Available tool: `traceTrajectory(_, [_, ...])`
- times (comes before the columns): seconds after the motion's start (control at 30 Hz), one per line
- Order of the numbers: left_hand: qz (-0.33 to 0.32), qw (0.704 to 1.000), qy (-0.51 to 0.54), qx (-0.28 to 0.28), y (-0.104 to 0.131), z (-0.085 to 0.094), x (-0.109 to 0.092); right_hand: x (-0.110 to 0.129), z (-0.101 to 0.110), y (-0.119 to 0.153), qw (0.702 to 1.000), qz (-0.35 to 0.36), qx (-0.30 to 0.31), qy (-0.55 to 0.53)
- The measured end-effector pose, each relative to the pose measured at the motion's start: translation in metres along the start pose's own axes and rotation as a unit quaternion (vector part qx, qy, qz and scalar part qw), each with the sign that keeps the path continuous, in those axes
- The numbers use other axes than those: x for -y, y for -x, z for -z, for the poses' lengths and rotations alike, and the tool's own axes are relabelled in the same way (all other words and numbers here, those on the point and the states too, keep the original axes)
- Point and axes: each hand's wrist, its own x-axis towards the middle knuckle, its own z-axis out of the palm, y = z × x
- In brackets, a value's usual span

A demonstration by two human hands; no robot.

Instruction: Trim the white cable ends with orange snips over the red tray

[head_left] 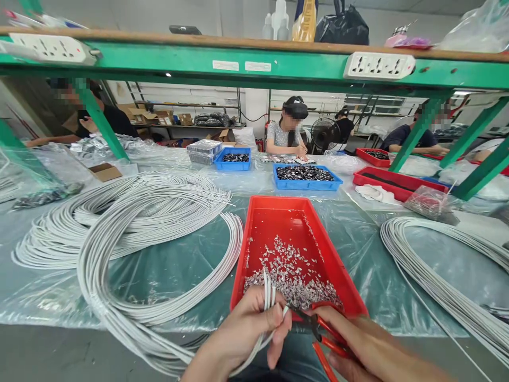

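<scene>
The left hand (262, 324) pinches white cables (267, 291), likely light and springy, best held near their ends; the right hand (360, 339) grips pliers (315, 324), tip at the cables. Beyond the 2 hands lies a tray (345, 270).

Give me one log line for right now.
left hand: white cables | right hand: red-handled pliers, tip at cables | ahead: red tray, silvery bits

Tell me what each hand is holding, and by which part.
The left hand holds white cables near their ends; the right hand holds pliers by their red handles.
</scene>
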Motion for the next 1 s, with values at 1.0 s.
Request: traceTrajectory(1.0, [-0.117,0.958,-0.204,-0.165,-0.001,-0.011,0.004,0.011,-0.054,-0.048,0.853,-0.162,-0.343,-0.359])
